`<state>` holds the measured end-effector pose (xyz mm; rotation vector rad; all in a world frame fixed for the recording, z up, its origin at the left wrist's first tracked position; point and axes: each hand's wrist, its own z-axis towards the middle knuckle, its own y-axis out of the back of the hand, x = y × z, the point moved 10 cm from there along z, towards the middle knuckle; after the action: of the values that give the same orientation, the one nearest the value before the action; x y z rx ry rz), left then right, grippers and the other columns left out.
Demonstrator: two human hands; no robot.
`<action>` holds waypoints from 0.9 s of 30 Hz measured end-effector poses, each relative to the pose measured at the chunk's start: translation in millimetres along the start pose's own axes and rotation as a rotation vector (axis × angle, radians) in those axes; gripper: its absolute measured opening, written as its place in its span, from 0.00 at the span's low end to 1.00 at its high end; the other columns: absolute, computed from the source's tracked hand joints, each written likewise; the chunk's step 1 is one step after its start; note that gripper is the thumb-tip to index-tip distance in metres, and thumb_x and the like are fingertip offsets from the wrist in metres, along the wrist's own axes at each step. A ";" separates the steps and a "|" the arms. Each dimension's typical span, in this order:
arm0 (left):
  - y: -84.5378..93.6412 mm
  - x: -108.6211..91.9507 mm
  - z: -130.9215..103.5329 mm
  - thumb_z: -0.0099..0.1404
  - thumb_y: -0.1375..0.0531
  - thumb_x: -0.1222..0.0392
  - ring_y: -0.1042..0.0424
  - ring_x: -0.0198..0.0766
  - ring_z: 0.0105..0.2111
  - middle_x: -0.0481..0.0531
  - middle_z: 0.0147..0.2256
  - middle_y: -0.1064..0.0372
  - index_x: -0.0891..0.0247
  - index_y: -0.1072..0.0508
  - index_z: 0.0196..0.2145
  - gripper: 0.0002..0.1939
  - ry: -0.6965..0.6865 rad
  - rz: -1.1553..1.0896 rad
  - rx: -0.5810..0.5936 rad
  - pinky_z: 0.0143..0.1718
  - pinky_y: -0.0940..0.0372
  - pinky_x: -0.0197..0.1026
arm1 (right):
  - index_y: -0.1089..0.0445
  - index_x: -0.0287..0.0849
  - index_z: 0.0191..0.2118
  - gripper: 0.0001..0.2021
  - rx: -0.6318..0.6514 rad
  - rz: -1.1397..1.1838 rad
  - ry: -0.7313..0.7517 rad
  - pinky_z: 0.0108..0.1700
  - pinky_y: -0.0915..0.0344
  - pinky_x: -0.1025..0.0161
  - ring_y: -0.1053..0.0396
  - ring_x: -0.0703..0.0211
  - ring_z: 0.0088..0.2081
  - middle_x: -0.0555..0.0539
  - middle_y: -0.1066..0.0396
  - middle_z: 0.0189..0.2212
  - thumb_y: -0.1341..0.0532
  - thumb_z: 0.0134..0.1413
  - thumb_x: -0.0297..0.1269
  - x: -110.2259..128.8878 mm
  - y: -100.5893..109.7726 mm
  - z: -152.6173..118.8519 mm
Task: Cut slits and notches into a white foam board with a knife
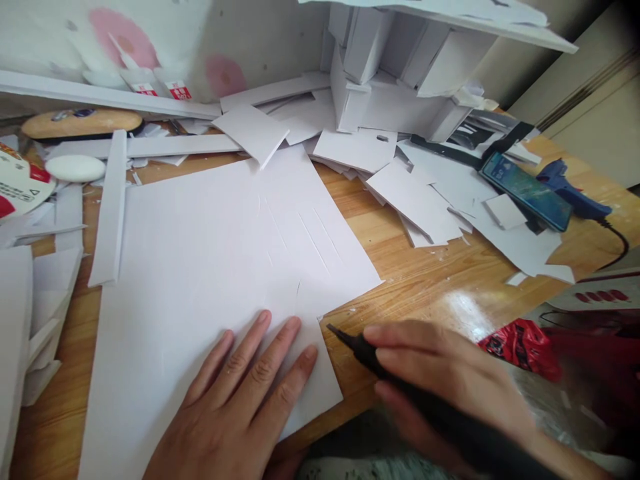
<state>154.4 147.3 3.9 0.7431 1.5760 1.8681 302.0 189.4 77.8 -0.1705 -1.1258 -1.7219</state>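
Observation:
A large white foam board [200, 247] lies on the wooden table, with a notch cut into its right side and several thin scored lines on its surface. My left hand [245, 393] presses flat on the board near its front edge, fingers spread. In my right hand [445, 373] is a black craft knife [373, 357], held like a pen, its rear end blurred. The knife's tip points at the notch's inner corner, just right of the board's edge; whether it touches the table I cannot tell.
A white foam-board model building [395, 80] stands at the back. Board offcuts [410, 200] lie to the right, near a phone [527, 190] and a blue glue gun [570, 190]. A white strip [110, 207] rests on the board's left edge. A red plastic bag [523, 347] sits beyond the table's right edge.

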 end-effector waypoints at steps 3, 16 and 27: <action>-1.6 0.3 -0.2 0.62 0.45 0.39 0.51 0.57 0.64 0.56 0.65 0.50 0.59 0.44 0.64 0.38 0.011 0.005 0.011 0.65 0.61 0.56 | 0.28 0.42 0.45 0.13 0.105 0.217 -0.091 0.42 0.24 0.64 0.23 0.57 0.41 0.43 0.22 0.39 0.36 0.52 0.27 -28.8 2.8 14.3; -1.8 -0.4 0.0 0.60 0.43 0.43 0.52 0.59 0.64 0.58 0.65 0.51 0.60 0.43 0.64 0.38 0.029 0.003 0.034 0.62 0.59 0.58 | 0.26 0.44 0.47 0.14 0.447 0.691 -0.308 0.46 0.27 0.64 0.25 0.57 0.45 0.45 0.23 0.44 0.34 0.53 0.31 -76.3 -36.4 16.1; 1.5 2.9 2.8 0.61 0.44 0.43 0.49 0.55 0.64 0.54 0.64 0.47 0.58 0.40 0.62 0.34 0.051 -0.011 0.013 0.63 0.57 0.54 | 0.26 0.39 0.48 0.15 0.633 0.779 -0.121 0.49 0.29 0.57 0.26 0.52 0.47 0.40 0.23 0.44 0.34 0.54 0.34 -67.7 -41.2 39.3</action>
<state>154.3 151.1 5.9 0.6964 1.6220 1.8845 285.4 265.4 35.5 -0.2718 -1.3973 -0.6412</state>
